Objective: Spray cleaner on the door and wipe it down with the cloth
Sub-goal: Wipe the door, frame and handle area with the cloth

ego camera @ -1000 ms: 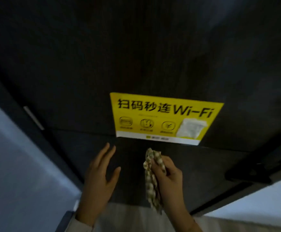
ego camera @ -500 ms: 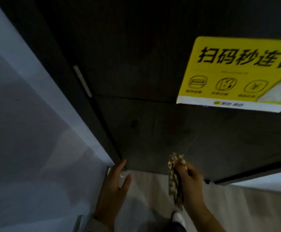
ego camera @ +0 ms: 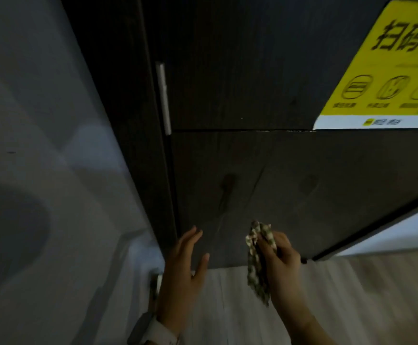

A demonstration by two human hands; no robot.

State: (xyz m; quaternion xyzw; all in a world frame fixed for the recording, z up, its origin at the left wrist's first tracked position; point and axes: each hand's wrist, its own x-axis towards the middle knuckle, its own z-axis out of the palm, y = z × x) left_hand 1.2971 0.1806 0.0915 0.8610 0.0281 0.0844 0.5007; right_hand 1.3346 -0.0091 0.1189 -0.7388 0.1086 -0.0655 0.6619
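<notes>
Dim doorway, view looking down along a dark wood-grain door (ego camera: 290, 170). Right hand (ego camera: 281, 257) pinches a bunched patterned cloth (ego camera: 259, 260), fingers curled round its upper end; the rest of the cloth hangs down in a long vertical strip below the grip. Top of the bundle sits just in front of the door's lower panel, near the bottom edge; cannot tell whether it touches the surface. Door face lies directly ahead of and above the grip, so the wiping surface runs upward and to the right from the cloth. Left hand (ego camera: 186, 267) is empty, fingers straight and loosely spread, fingertips close to the lower-left corner of the door, beside the frame; contact not clear. A watch band (ego camera: 150, 329) shows on that wrist. Right hand is the one placed to wipe. No spray bottle in view, so I judge the step in hand to be wiping. Faint darker streaks on the lower panel, possibly wet, too dim to say. A yellow Wi-Fi sticker (ego camera: 387, 66) sits on the upper right of the door, above a horizontal seam, well away from the cloth. A pale metal hinge plate (ego camera: 164, 98) stands at the door's left edge. Grey wall (ego camera: 41, 145) left, light floor (ego camera: 352, 295) below. Nothing lies between cloth and panel.
</notes>
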